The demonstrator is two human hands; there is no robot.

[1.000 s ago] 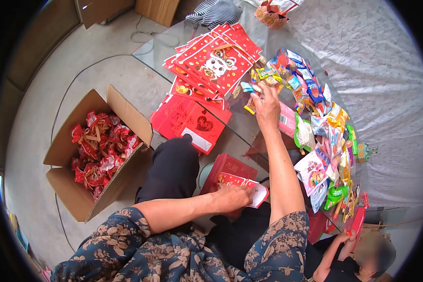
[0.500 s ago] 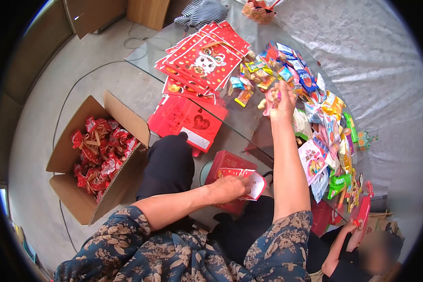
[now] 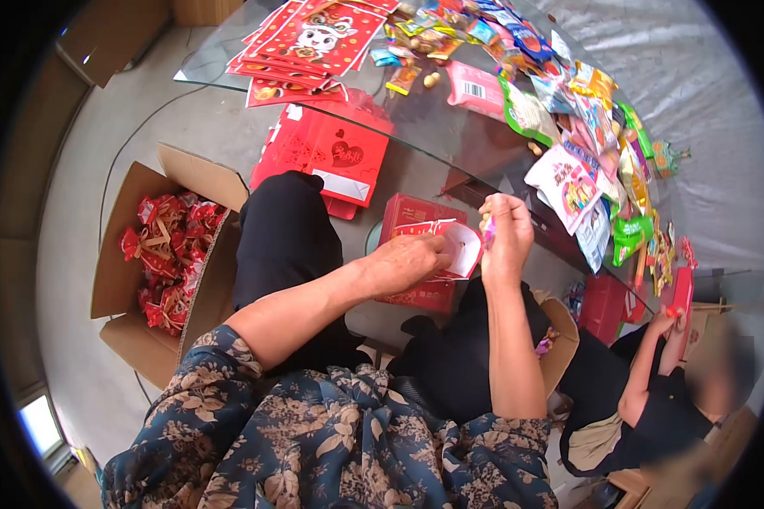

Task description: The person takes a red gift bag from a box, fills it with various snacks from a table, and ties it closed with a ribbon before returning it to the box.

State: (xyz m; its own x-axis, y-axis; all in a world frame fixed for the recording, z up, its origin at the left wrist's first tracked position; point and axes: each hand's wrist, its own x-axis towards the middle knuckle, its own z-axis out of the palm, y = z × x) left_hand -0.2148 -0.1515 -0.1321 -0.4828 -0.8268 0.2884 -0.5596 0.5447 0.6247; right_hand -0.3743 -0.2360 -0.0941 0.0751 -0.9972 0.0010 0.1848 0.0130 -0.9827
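Head view, red paper bag: lion-print kind, held over a flat red carton below the bench edge; mouth faces right hand, pale lining showing, contents too small to make out.
Small sweets: a few, pink-purple wrapper among tan pieces, in right hand, just beside the bag's mouth, outside it.
Cardboard box: left of the left leg, flaps up; filled with red wrapped bundles, some with tan ribbon-like strips.
Second cardboard box: lower right, partly behind right forearm; pink-purple wrapped pieces inside.
Red gift carton: heart print on its face, near left knee, partly seen through glass.
Bench: glass top; bears stacked flat lion-print bags, a pink packet, a green-and-white packet and heaped snack packets.
Left hand: reaches across from lower left, back of hand up; fingers bent, clamped on the bag's rim.
Right hand: raised upright, wrist below; fingers curled together round the sweets.
Co-worker: far right, hands at a red carton.
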